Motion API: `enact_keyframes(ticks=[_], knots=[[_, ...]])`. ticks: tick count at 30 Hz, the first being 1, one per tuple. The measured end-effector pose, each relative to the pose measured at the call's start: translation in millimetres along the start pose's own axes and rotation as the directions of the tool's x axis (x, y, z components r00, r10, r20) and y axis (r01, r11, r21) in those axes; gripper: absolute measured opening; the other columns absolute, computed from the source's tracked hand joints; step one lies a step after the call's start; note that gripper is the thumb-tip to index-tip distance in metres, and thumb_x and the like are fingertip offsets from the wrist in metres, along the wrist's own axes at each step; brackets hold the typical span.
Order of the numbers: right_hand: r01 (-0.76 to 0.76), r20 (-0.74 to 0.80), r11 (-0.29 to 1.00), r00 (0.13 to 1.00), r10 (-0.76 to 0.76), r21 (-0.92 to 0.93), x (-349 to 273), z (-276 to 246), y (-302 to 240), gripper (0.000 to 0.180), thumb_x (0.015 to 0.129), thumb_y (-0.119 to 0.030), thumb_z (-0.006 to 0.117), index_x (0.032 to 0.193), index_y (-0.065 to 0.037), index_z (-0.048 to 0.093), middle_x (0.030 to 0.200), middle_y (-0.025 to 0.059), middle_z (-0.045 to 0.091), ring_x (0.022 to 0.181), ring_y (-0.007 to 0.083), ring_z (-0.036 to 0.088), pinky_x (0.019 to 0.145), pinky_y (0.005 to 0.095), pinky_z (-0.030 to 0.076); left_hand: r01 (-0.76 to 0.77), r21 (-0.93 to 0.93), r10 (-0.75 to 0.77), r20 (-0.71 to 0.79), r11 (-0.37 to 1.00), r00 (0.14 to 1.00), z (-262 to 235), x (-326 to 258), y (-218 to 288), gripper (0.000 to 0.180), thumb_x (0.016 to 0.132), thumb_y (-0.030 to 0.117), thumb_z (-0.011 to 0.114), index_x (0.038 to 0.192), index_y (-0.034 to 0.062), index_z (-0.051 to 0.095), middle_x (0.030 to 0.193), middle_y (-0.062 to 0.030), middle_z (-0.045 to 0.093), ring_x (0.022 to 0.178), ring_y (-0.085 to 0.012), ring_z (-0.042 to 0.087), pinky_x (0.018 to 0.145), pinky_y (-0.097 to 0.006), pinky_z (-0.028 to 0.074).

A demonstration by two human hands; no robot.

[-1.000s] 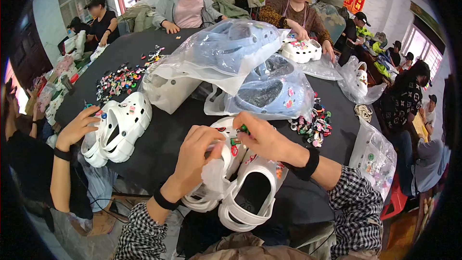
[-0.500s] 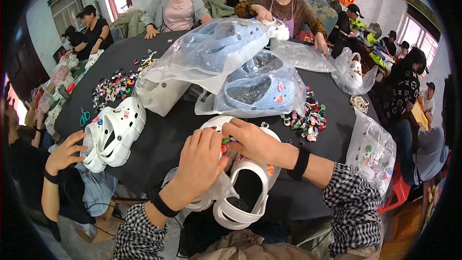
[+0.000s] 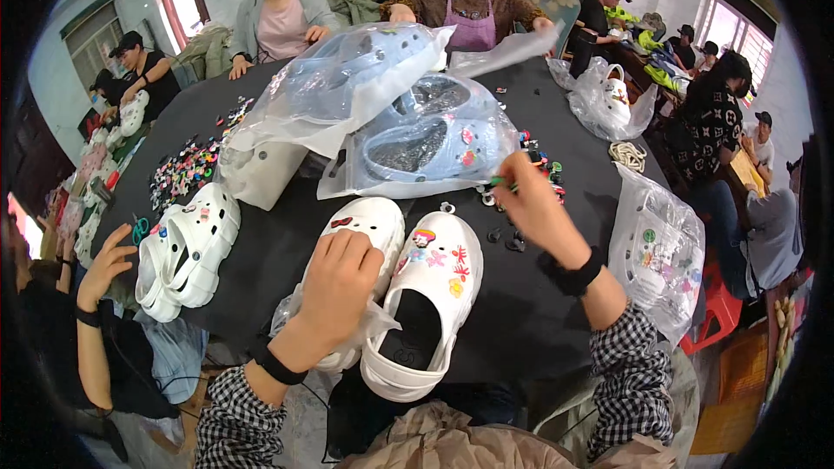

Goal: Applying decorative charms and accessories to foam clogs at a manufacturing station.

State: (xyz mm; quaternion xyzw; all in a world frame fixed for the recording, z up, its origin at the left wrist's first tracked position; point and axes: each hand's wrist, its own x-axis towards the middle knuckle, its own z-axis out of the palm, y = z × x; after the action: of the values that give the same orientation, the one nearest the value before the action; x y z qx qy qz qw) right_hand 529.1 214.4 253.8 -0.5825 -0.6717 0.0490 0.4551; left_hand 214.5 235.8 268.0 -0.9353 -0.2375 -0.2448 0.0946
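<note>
Two white clogs lie before me with their toes pointing away. My left hand (image 3: pixel 341 282) is closed over the left clog (image 3: pixel 373 215), covering much of its top, with crumpled clear plastic (image 3: pixel 375 326) beside the wrist. A dark red charm shows near that clog's toe. The right clog (image 3: pixel 443 239) carries several colourful charms, including a rainbow one and pink and orange ones. Off to its right, my right hand (image 3: pixel 537 208) is raised beside the charm pile (image 3: pixel 547 175), pinching a small green charm (image 3: pixel 499 181) at the fingertips.
Bagged pale blue clogs (image 3: pixel 404 152) lie beyond my clogs. On the left are another white pair (image 3: pixel 201 239), a co-worker's hand (image 3: pixel 106 267), teal scissors (image 3: pixel 140 230) and more charms (image 3: pixel 184 169). A bagged pair (image 3: pixel 656 252) lies right. Two people sit across the black table (image 3: pixel 521 330).
My right hand has left the left clog and moved right to the charm pile. My left hand stays on the left clog. Across the table, a person has lifted a plastic bag.
</note>
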Motion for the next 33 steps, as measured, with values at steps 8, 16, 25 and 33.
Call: enact_keyframes(ticks=[8,16,25,33], knots=[[0.213,0.133,0.890,0.976,-0.174,-0.403,-4,-21,-2,0.021,0.087,-0.007,0.066,0.107,-0.002,0.066,0.109,0.0163,0.065,0.094,0.0394,0.065,0.083,0.0452,0.054,0.090,-0.075,-0.090,-0.004,0.993,0.996,3,0,3,0.029,0.075,0.003,0.068,0.103,0.0025,0.060,0.103,-0.0139,0.057,0.102,-0.0335,0.055,0.088,-0.043,0.042],[0.386,0.397,0.876,0.784,-0.477,0.290,21,81,-92,0.023,0.082,-0.005,0.064,0.104,0.000,0.070,0.101,0.0161,0.067,0.093,0.0355,0.068,0.081,0.0427,0.055,0.424,-0.341,-0.438,0.041,0.839,0.898,-5,-6,-4,0.078,0.064,0.009,0.084,0.133,0.0039,0.047,0.125,-0.0137,0.054,0.113,-0.0337,0.054,0.095,-0.045,0.041],[0.500,0.455,0.865,0.763,-0.459,0.034,15,93,-103,0.016,0.080,-0.007,0.066,0.095,-0.004,0.060,0.091,0.0112,0.063,0.084,0.0327,0.067,0.068,0.0427,0.056,0.411,-0.432,-0.428,0.063,0.803,0.902,5,-15,-14,0.061,0.072,0.000,0.074,0.129,0.0029,0.051,0.120,-0.0141,0.056,0.114,-0.0312,0.053,0.101,-0.042,0.039],[0.468,0.440,0.881,0.778,-0.449,0.070,7,66,-100,0.021,0.082,-0.009,0.071,0.096,-0.004,0.057,0.089,0.0143,0.062,0.085,0.0370,0.064,0.071,0.0452,0.052,0.400,-0.473,-0.417,0.074,0.785,0.906,7,-15,-22,0.034,0.075,0.007,0.077,0.104,0.0024,0.059,0.115,-0.0123,0.059,0.112,-0.0336,0.053,0.098,-0.042,0.040]])
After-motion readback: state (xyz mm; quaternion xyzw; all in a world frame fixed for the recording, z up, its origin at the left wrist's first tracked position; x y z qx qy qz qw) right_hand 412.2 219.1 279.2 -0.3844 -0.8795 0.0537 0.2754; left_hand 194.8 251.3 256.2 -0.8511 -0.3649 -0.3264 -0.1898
